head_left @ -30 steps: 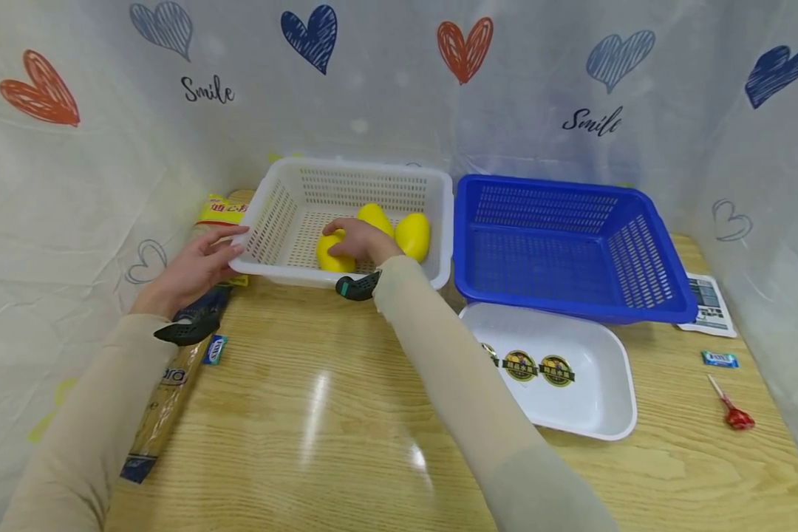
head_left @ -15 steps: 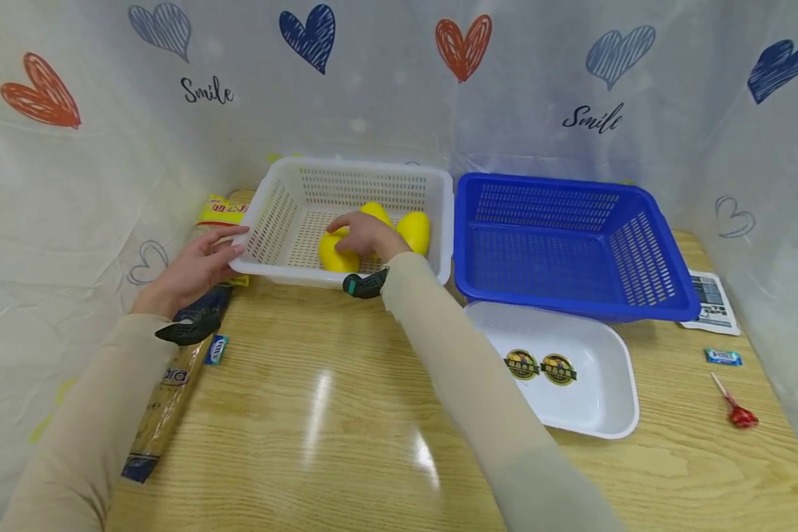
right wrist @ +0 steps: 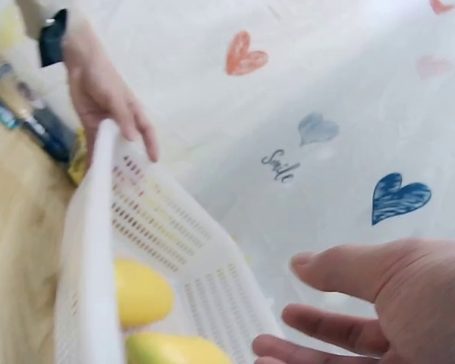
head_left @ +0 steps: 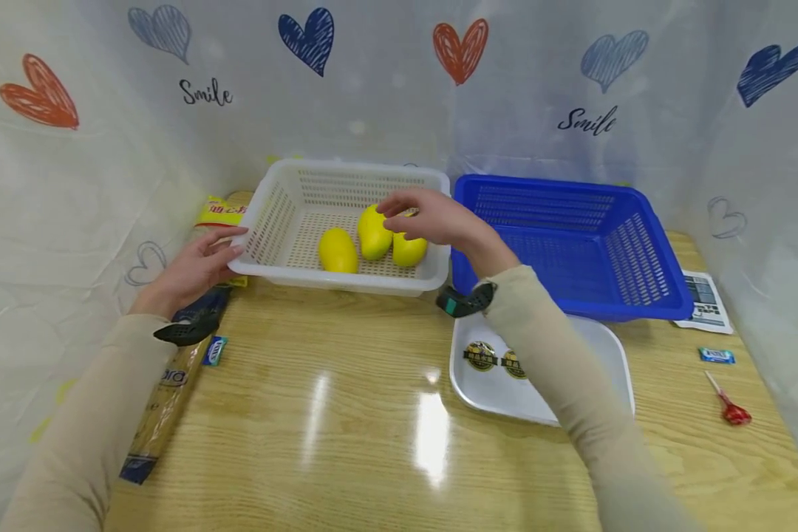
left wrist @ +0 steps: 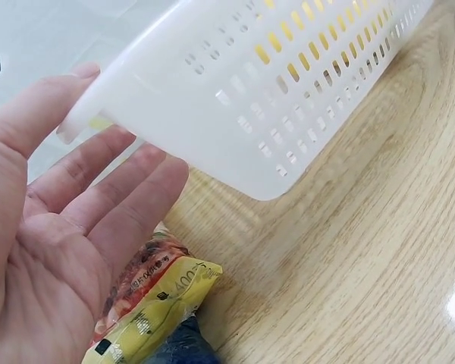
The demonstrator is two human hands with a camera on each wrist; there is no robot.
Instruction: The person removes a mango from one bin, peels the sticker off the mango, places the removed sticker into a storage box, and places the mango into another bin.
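Observation:
My left hand holds the left rim of the white basket, thumb over the rim and fingers beneath it, as the left wrist view shows. Three yellow mangoes lie in that basket: one at the front, one in the middle and one toward the right. Over the right side hovers my right hand, its fingers loosely spread with nothing between them. It partly covers the right-hand mango in the head view. In the right wrist view, two mangoes show below the hand's fingertips.
A blue basket adjoins on the right, with a white tray in front, partly under my sleeve. Farther right lie a lollipop and a small blue-wrapped candy. Food packets lie by my left arm.
My right hand has come off the front mango and moved up and right, over the right side of the white basket. The left hand stays on the rim.

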